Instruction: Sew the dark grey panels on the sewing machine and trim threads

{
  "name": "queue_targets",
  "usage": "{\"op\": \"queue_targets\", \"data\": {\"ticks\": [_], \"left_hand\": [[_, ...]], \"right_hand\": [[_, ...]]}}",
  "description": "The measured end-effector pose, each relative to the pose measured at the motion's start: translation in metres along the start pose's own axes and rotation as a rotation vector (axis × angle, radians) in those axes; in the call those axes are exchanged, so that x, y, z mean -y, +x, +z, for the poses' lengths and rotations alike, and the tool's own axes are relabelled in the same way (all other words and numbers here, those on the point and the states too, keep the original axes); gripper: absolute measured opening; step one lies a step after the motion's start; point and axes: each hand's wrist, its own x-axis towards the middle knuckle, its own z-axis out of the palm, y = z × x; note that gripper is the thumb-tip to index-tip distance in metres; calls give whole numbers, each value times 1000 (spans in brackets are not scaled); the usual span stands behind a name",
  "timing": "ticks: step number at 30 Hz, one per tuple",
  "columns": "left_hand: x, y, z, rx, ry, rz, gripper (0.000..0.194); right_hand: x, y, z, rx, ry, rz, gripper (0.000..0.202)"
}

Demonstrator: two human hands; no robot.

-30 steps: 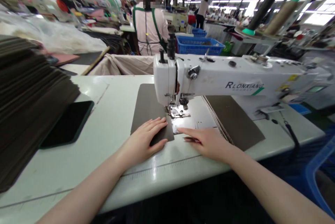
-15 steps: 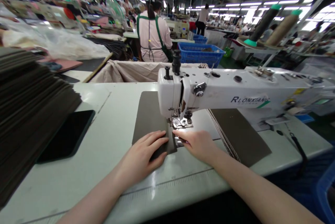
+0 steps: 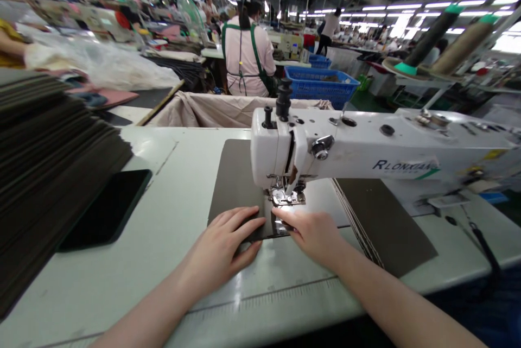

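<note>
Head | left hand [image 3: 228, 236] flat on brown panel [image 3: 232, 174] | right hand [image 3: 317, 234] half-curled, grip unclear | risk: uneven pressure could skew panel near presser foot [image 3: 287, 199]

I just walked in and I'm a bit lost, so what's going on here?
A person has both bare hands at a white sewing machine. The left hand rests on a dark flat panel beside the presser foot. The right hand reaches in near the panel's right edge, in front of the foot; whether it grips anything is unclear. More dark panels lie to the right, and a phone and a tall stack to the left.
</note>
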Motion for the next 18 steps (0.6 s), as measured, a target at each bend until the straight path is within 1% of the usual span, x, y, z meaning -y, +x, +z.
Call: {"op": "queue_targets", "data": {"ticks": [5, 11, 18], "left_hand": [[-2, 1, -2, -21, 13, -20, 42], [-1, 3, -1, -9, 11, -39, 46], [1, 2, 1, -39, 27, -54, 41]], "right_hand": [[0, 0, 1, -9, -1, -12, 55], [-1, 1, 2, -10, -11, -13, 58], [-1, 1, 4, -7, -17, -16, 60]]}}
